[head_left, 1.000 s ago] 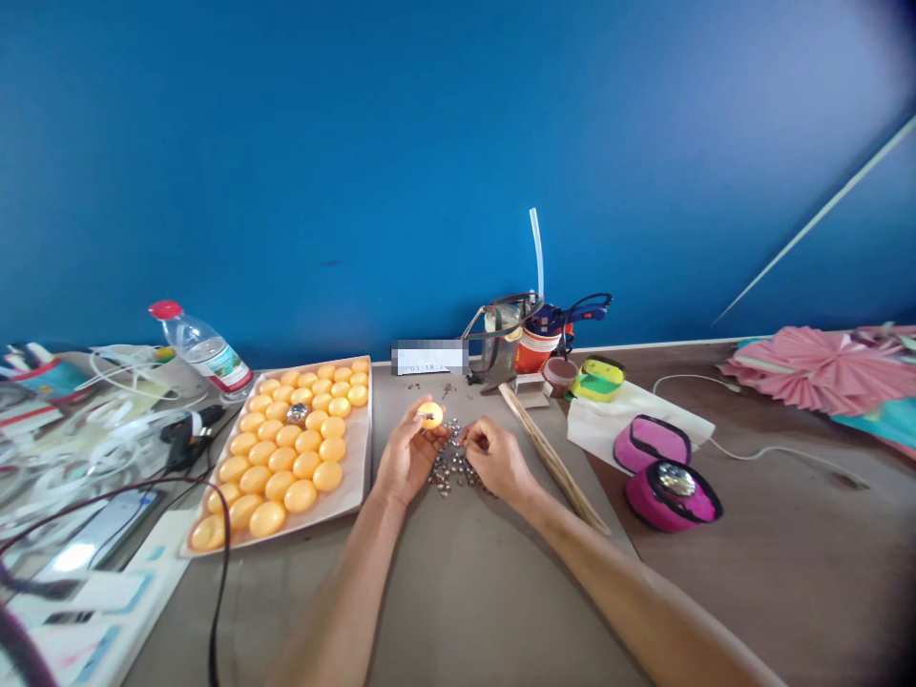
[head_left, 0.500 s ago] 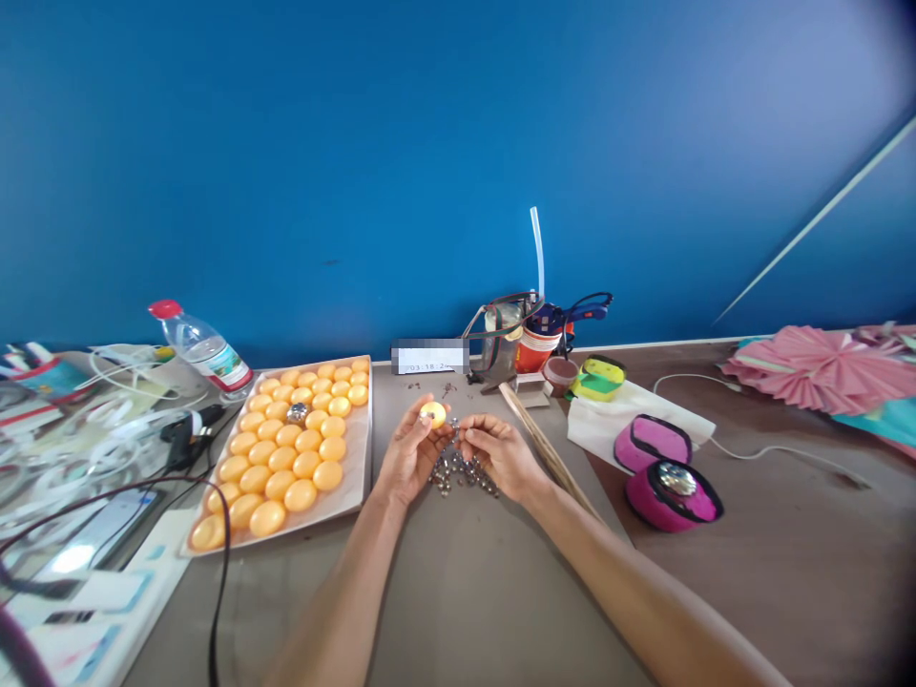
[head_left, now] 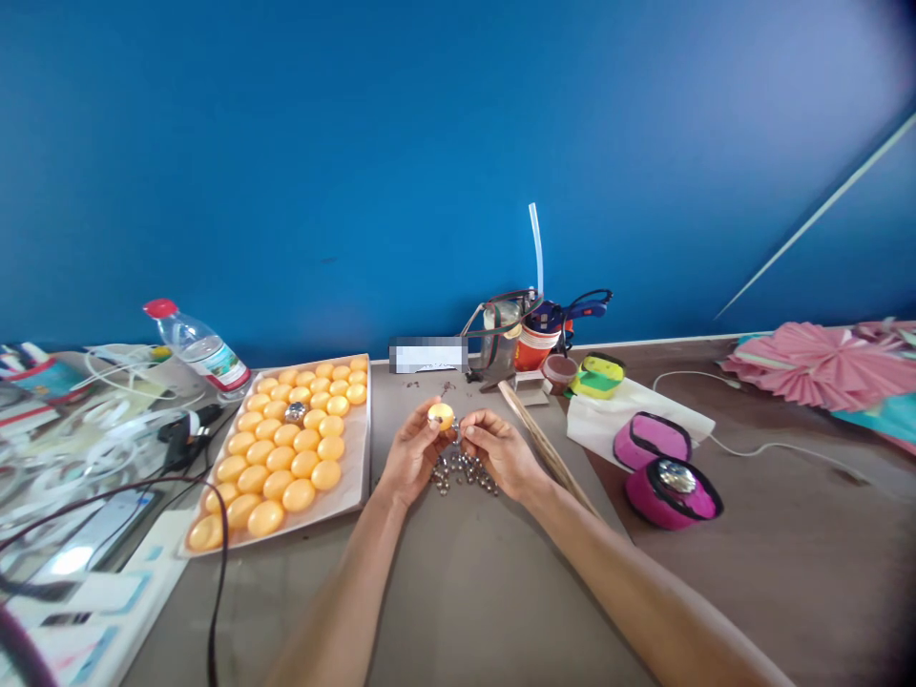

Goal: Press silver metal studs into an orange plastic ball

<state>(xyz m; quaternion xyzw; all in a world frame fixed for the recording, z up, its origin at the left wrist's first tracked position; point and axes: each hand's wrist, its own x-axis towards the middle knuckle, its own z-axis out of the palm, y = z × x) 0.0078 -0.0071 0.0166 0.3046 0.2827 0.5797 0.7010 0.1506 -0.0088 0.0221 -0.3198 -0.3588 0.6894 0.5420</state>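
Note:
My left hand is closed on an orange ball, held up between thumb and fingers; a small dark spot shows on the ball's lower left. Close by on the right, my right hand pinches a small shiny bead at its fingertips, a little apart from the ball. Under and between the hands lies a heap of small shiny beads on the grey mat. To the left, a shallow white box holds rows of similar orange balls, and one of them is covered with silvery beads.
A water bottle leans behind the box, near tangled white cables. Thin wooden sticks lie right of my hands. Farther back stands a red-and-white cup of tools. Pink cases and a pink paper fan are at right.
The orange ball has turned in my left hand, so its small dark spot faces differently. My right hand stays pinched beside it, nearly in place.

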